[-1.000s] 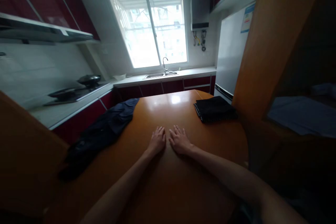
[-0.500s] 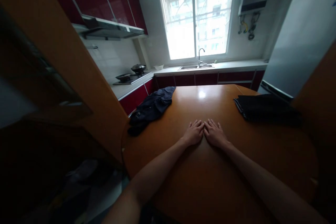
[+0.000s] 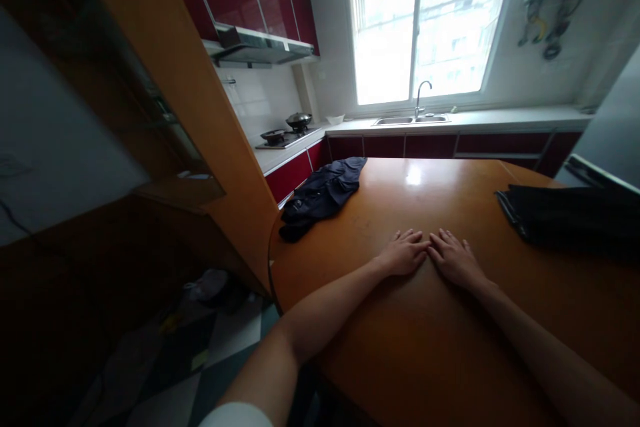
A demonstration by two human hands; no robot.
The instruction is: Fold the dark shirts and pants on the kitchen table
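Note:
My left hand lies palm down on the orange-brown wooden table, fingers stretched out and holding nothing. Beside it, my right hand rests flat in the same way, its fingers a little spread. The fingertips of the two hands almost meet; whether they touch I cannot tell. A crumpled dark navy garment lies at the table's far left edge, apart from my left hand. To the right of my right hand sits a folded black cloth, its kind unclear.
Behind the table runs a white counter with a sink and a faucet. Two pans, one a lidded pan, stand on the stove at the back left. A wooden partition rises at the left. Bags lie on the checkered floor.
The view has swung to the left, so the table and everything on it sits farther right. My hands have drawn closer together and stay flat on the table. Both cloth items remain in place.

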